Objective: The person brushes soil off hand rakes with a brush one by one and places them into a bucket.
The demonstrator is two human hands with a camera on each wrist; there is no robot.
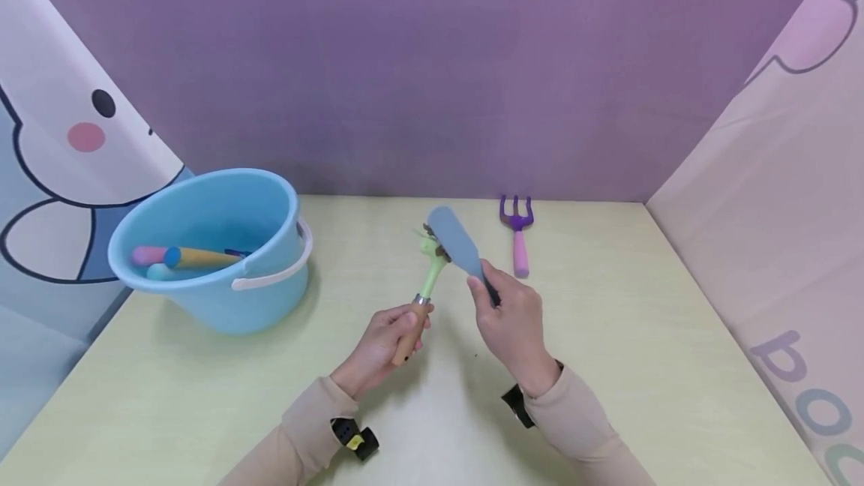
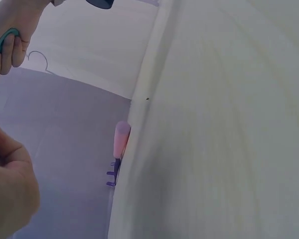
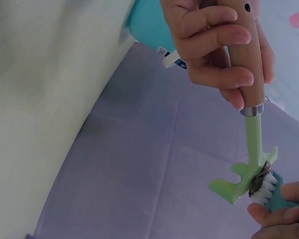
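My left hand [image 1: 381, 340] grips the wooden handle [image 3: 249, 64] of a small garden fork [image 1: 434, 274] with a light green head, held above the table with the prongs pointing away. The right hand [image 1: 516, 321] holds a scrub brush [image 1: 455, 238] by its handle, its blue-grey back facing up. In the right wrist view, the white bristles [image 3: 265, 191] meet the green head, where brown dirt [image 3: 260, 177] clings. The left wrist view shows part of the left hand [image 2: 12, 189] at lower left, the fork out of frame, and the right hand [image 2: 15, 37] round a teal handle.
A light blue bucket [image 1: 270, 302] with a white carrying handle [image 1: 277, 276] stands on the left, several tools inside. At the back right lies a purple fork [image 1: 517, 220] with a pink handle. A purple cloth wall [image 1: 445, 81] borders the pale table [image 1: 641, 336].
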